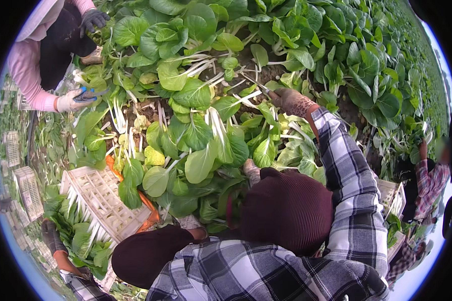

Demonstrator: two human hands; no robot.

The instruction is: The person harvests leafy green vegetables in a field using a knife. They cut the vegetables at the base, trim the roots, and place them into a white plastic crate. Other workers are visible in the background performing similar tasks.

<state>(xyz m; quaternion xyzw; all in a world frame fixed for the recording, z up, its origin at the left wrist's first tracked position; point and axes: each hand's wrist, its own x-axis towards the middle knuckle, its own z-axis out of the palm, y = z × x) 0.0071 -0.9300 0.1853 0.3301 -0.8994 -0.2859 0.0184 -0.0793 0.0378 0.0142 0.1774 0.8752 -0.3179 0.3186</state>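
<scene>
My right hand (292,101), in a brown patterned glove, grips a knife (266,89) by its handle. The thin blade points up and left, low over cut pale stems and soil. Around it lie leafy greens with white stalks (218,124), some loose on the ground. At the lower left, my left hand (53,237), in a dark grey glove, is against the outer side of bunched greens (81,240) at a white plastic crate (101,199). Its fingertips are hard to make out, so its grip cannot be told.
Upper left, a co-worker in pink sleeves (26,75) crouches with gloved hands low at the plants. Standing greens (305,22) fill the top and right. Orange material (150,214) lies beside the crate. More crates (28,192) stand at left. Another co-worker (431,184) works at right.
</scene>
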